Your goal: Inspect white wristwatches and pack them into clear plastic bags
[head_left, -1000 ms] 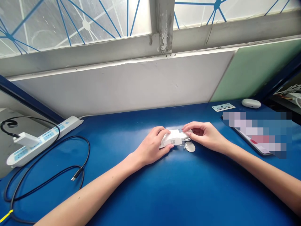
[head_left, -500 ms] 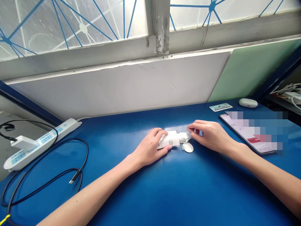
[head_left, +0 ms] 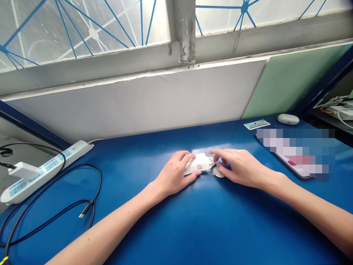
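A small white packet (head_left: 202,162) with a printed square code lies on the blue table, its edges clear and shiny. My left hand (head_left: 175,171) is closed on its left part, thumb along the near edge and fingers over the far side. At the packet's right end, my right hand (head_left: 238,163) has its fingers bent down, with thumb and fingertips closing on that end. A round silvery-white disc (head_left: 217,172) sits just under the right thumb, partly hidden by it.
A white power strip (head_left: 52,167) with a charger (head_left: 24,170) plugged in lies at left, beside a looped black cable (head_left: 100,180). At right are a partly blurred phone (head_left: 298,167), a printed card (head_left: 257,124) and a white rounded case (head_left: 288,119). A wall panel (head_left: 138,106) borders the back.
My right hand has moved left and slightly down onto the packet's right end, now covering part of the disc. My left hand keeps its hold. The view has shifted slightly.
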Available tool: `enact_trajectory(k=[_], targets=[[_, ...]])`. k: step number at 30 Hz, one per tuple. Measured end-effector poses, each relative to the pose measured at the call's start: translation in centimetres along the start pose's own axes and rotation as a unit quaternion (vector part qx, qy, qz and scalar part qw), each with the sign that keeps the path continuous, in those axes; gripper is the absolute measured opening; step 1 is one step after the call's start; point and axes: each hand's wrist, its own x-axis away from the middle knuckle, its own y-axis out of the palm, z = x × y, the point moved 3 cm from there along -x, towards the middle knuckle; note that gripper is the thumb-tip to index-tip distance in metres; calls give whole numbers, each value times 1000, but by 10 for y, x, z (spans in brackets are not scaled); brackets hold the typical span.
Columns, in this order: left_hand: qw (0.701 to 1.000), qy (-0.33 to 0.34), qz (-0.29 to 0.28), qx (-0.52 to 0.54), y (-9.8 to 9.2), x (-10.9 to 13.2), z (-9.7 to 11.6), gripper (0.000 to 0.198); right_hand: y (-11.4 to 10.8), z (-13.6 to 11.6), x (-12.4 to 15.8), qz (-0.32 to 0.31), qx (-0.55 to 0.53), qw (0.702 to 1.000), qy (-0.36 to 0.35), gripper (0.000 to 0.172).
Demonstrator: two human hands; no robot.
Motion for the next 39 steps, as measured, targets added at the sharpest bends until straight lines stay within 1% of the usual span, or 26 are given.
enact_trajectory(k=[3,6,9,11,14,17,20,22,24,26,29,31,32,35,37,39], targets=[[1000,7,-2,-4,0,0,0,36,3,0,0,0,-20,1000,0,38],[1000,9,-6,-10,1,-1,0,36,8,0,-1,10,-24,999,19,40],[1000,6,-8,-10,0,-1,0,37,13,-2,-3,25,-29,998,40,38],[1000,6,-11,-11,1,-1,0,39,14,-3,-4,37,-35,998,41,35],[1000,15,-8,-19,2,0,0,40,15,-5,-4,36,-37,999,16,35],[999,16,-11,-31,4,1,-1,42,15,-4,-2,14,-42,999,-30,43],[998,15,-42,-43,6,0,-1,45,12,-3,0,3,-83,995,-62,57],[996,21,-66,-51,6,0,1,47,9,-2,0,-1,-105,992,-71,60],[994,27,-88,-57,4,-1,4,49,6,0,-1,4,-95,993,-75,52],[992,31,-107,-59,3,-2,6,52,1,6,-3,34,-56,996,-58,39],[989,28,-130,-58,2,-2,8,57,-4,19,-4,91,18,995,21,29],[989,23,-137,-56,1,-1,8,58,-5,24,-4,101,52,992,64,27],[989,21,-138,-56,1,-1,8,59,-4,25,-4,97,55,991,70,27],[988,19,-139,-60,1,-1,8,58,-1,19,-3,79,3,996,50,27],[989,21,-133,-58,2,-1,8,56,0,13,-3,72,-63,995,42,28],[990,25,-127,-55,2,-1,9,55,0,8,-3,63,-137,987,53,30]])
